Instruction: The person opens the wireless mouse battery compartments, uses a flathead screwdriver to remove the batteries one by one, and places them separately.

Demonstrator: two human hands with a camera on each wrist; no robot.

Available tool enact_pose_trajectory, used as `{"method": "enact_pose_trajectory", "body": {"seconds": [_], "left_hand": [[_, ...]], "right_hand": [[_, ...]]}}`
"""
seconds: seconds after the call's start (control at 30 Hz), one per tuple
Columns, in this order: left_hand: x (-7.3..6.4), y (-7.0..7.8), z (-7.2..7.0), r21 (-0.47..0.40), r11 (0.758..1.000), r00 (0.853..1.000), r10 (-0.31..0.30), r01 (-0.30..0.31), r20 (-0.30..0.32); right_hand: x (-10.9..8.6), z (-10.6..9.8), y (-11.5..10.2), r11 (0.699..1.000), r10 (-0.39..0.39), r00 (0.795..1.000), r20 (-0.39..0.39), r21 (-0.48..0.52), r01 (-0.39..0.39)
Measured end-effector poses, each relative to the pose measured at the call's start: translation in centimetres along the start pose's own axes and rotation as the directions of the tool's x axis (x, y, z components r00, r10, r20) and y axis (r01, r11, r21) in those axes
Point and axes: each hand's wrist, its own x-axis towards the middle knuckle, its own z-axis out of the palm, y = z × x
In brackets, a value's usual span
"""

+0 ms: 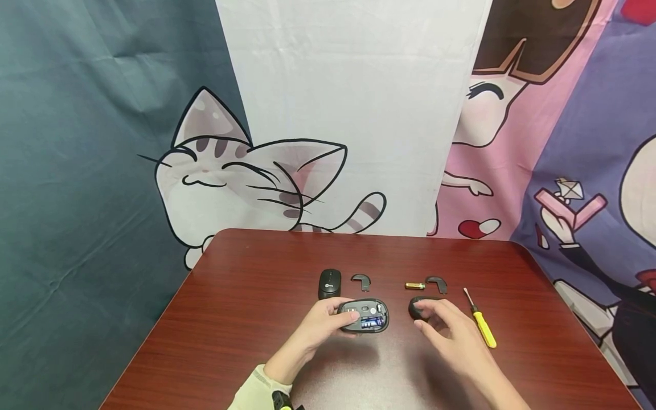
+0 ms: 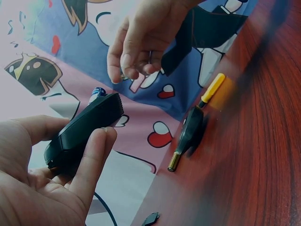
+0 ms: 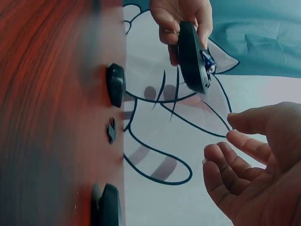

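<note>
Head view: open mouse (image 1: 370,310) gripped underside-up in left hand (image 1: 323,320), above table (image 1: 215,330); right hand (image 1: 453,333) raised, fingers loosely bent; screwdriver (image 1: 482,323) at far right; left wrist view: open mouse clasped between thumb and fingers, blue battery (image 2: 97,93) poking out; right wrist view: right thumb and index just apart; black mouse (image 3: 115,84) resting on table.

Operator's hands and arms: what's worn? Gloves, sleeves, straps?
Left hand: no glove, pale yellow-green sleeve, black wrist strap with a bright yellow-green mark. Right hand: no glove, no sleeve or strap in frame.
</note>
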Motion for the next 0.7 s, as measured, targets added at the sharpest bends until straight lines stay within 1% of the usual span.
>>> {"method": "enact_pose_trajectory", "body": {"seconds": [0.23, 0.5, 0.7], "left_hand": [[0.1, -0.1, -0.1, 0.004, 1.0, 1.0, -0.007, 0.007, 0.005], [0.1, 0.1, 0.0, 0.004, 1.0, 1.0, -0.01, 0.01, 0.007], [0.1, 0.1, 0.0, -0.001, 1.0, 1.0, -0.006, 0.006, 0.007]], "right_hand": [[0.0, 0.6, -0.7, 1.0, -0.019, 1.0, -0.008, 0.006, 0.019], [0.0, 1.3, -0.9, 0.995, -0.101, 0.994, -0.037, 0.02, 0.102], [0.0, 1.8, -1.2, 0.992, -0.119, 0.992, -0.027, 0.034, 0.12]]}}
